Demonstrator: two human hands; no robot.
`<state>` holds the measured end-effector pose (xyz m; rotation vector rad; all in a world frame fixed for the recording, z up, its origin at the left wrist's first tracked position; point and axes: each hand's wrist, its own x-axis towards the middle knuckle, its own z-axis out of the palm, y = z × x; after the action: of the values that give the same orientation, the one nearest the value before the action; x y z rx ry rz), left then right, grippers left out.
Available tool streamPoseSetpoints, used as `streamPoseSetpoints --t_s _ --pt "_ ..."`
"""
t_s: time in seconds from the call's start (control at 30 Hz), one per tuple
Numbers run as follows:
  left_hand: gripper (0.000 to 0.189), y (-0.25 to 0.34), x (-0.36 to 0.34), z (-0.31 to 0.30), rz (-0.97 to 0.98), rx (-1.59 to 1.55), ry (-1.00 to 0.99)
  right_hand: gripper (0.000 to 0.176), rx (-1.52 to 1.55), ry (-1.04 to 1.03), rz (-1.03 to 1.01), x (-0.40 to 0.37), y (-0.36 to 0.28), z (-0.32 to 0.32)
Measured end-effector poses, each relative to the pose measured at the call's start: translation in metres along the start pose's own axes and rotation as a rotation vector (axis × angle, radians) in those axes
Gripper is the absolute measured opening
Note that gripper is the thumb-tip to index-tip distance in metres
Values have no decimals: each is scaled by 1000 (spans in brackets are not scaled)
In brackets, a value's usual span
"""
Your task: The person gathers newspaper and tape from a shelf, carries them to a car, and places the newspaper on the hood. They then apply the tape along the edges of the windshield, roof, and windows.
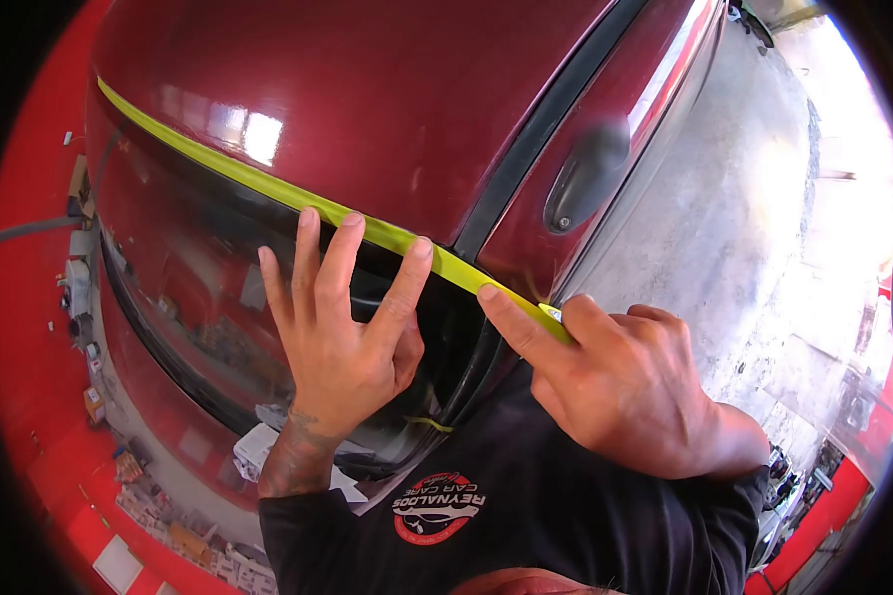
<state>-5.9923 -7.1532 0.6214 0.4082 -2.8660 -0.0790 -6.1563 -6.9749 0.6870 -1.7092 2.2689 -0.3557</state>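
A strip of yellow-green masking tape [238, 171] runs along the edge of a dark red car roof [367, 109], just above the dark window glass [198, 278]. My left hand [342, 317] is over the glass with its fingers spread, and several fingertips touch the tape. To its right, my right hand [630, 382] has its index finger stretched out onto the strip near the roof corner. Its other fingers curl round what looks like the tape roll [552, 312]; only a small bit of the roll shows, the rest is hidden behind the hand.
A black trim channel [536, 139] crosses the roof edge beside a dark oval fitting [587, 177] with a screw. Grey concrete floor [709, 208] lies on the right. Crumpled paper [256, 446] is by my left forearm. Assorted items [193, 540] line the red floor's edge at lower left.
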Motion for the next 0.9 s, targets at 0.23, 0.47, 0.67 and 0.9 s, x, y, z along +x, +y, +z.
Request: streamPoseSetpoints --t_s 0.23,0.47,0.67,0.9 --pt "62 10 0 -4 -22 67 -50 61 -82 -46 10 -1 4 -3" --pt "66 16 1 -6 -23 73 -44 45 57 53 -42 -6 6 4" --pt "68 23 2 -4 -32 110 -28 47 104 127 -67 -16 6 18" --pt "71 31 5 -12 -66 138 -44 47 -30 47 -20 -17 11 25"
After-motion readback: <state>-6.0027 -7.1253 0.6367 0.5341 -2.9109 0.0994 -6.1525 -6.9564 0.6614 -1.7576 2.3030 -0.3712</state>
